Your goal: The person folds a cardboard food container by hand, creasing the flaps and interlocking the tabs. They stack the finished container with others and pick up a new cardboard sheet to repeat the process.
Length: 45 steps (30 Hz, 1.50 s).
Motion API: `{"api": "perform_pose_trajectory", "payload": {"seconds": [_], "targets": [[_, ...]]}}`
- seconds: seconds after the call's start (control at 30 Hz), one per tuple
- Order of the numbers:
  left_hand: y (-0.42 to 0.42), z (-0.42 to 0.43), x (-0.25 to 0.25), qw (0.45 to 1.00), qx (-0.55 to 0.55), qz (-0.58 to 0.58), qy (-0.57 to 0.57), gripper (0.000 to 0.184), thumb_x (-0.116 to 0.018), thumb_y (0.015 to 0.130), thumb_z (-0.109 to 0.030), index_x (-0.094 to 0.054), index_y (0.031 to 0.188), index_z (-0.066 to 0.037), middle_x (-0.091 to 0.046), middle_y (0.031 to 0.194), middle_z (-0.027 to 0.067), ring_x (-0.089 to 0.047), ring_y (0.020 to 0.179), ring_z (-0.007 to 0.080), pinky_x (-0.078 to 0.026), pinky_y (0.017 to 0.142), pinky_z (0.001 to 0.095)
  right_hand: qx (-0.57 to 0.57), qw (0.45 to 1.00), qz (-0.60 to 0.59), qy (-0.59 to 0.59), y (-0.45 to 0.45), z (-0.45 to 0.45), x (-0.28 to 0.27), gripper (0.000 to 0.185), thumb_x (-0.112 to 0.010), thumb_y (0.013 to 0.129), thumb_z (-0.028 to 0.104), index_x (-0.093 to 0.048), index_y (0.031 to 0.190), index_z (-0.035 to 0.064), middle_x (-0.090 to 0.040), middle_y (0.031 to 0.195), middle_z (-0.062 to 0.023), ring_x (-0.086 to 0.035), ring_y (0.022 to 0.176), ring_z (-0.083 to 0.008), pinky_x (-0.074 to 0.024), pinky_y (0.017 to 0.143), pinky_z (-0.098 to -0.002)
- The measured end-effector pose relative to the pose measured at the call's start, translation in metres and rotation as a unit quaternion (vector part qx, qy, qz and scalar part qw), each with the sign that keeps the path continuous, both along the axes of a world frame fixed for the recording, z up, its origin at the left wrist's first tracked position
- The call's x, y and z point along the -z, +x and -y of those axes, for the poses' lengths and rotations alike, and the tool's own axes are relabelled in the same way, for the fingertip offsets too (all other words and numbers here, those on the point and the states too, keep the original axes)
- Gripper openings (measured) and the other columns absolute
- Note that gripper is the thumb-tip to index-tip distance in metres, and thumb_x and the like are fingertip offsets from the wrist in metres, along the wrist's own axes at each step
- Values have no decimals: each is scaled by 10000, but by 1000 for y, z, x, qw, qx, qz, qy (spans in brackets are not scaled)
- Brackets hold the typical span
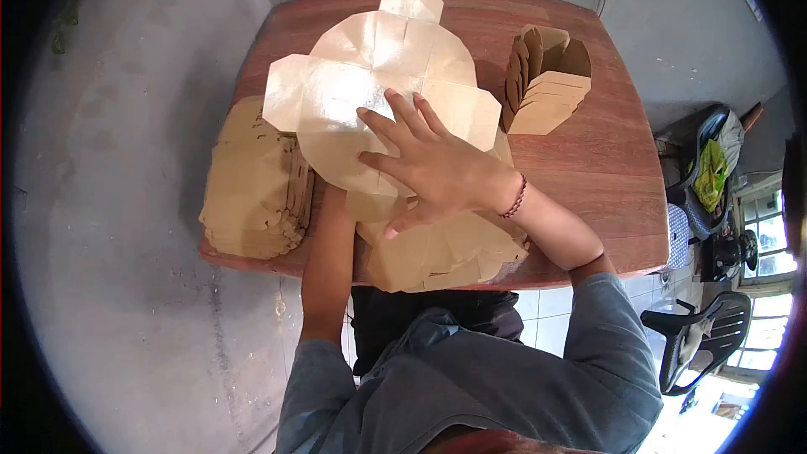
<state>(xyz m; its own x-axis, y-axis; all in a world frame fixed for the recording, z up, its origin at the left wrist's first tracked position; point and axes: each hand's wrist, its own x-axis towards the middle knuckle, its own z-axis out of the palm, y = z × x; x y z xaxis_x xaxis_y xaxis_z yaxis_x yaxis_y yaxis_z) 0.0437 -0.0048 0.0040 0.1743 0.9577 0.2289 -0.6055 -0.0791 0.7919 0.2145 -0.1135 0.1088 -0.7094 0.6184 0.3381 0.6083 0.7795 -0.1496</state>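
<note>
A flat, creased cardboard box blank [399,50], round with tabs at its sides and a shiny upper face, is spread out in front of me. My right hand [441,168] lies over its middle, fingers spread and palm down, with nothing gripped. My left forearm [329,261] passes beneath the blank's near edge. The blank covers my left hand, so its fingers are hidden. Below my right wrist, near the table's front edge, lies a pile of similar brown blanks [445,252].
A tall stack of flat brown blanks [248,193] stands at the table's left edge. Nested folded cardboard boxes [551,97] stand at the back right of the wooden table [605,176]. A grey wall [151,160] borders the left side. Black chairs [710,332] are off to the right.
</note>
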Motion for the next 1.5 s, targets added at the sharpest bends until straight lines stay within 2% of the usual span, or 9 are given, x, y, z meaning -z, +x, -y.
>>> {"api": "perform_pose_trajectory", "payload": {"seconds": [0.03,0.13,0.67,0.83,1.03,1.1,1.17,1.27,1.5], "targets": [[6,0,-1,1000,1,11,1,724,-302,1003,-660,-455,1386,-66,-627,1176,128,-633,1035,265,-538,854,402,10,998,36,-41,2,-3,3,1021,-698,693,759,-498,1437,89,-191,1603,-255,-32,1485,-533,-110,1185,-663],[-4,20,1,999,-2,45,5,719,-310,1003,-655,-452,1388,-65,-625,1181,131,-631,1044,268,-536,862,406,10,997,62,-50,3,-7,7,1118,-643,661,850,-455,1475,106,-203,1605,-253,-43,1491,-516,-82,1197,-643],[-1,12,-13,978,-1,208,14,695,-353,1005,-626,-437,1402,-62,-617,1210,143,-621,1092,282,-526,905,429,42,997,57,-6,14,-21,10,1035,-642,671,819,-548,1407,96,-228,1619,-202,-88,1530,-381,-56,1206,-630],[-5,11,-19,965,2,261,21,688,-366,1006,-616,-432,1406,-61,-614,1219,147,-618,1107,286,-524,918,436,54,997,-34,51,18,-25,-2,633,-704,822,564,-663,1276,124,-428,1536,-144,-342,1458,-345,-253,1169,-620],[-8,12,-23,947,6,321,25,681,-382,1006,-605,-426,1412,-59,-611,1230,151,-614,1125,291,-520,934,444,34,991,-105,70,19,-27,-4,246,-756,850,315,-773,1005,125,-565,1427,-87,-506,1353,-295,-328,1151,-580],[-12,15,-21,944,7,329,23,680,-385,1006,-604,-425,1412,-59,-610,1232,152,-613,1128,292,-519,937,445,31,990,-113,75,22,-31,-2,199,-757,848,280,-771,959,115,-592,1392,-88,-518,1342,-294,-331,1150,-579],[-21,20,-16,979,23,202,30,580,-496,929,-359,-433,1411,-43,-578,1294,163,-573,1202,320,-467,1031,482,26,989,-119,81,22,-31,-3,156,-758,847,244,-768,913,104,-620,1357,-90,-530,1331,-293,-334,1149,-579],[-21,11,-19,985,4,160,-71,580,-515,806,-204,-490,1367,-60,-569,1315,139,-565,1194,336,-456,1039,494,20,988,-129,87,22,-31,-7,127,-760,838,210,-748,849,83,-655,1298,-93,-547,1312,-297,-337,1146,-582],[-33,0,-27,972,-74,171,-146,620,-502,776,-172,-483,1385,-52,-557,1347,144,-549,1242,362,-454,1050,533,7,976,-175,131,27,-26,-25,161,-757,835,227,-733,851,69,-696,1179,-97,-607,1213,-301,-379,1111,-529]]}}
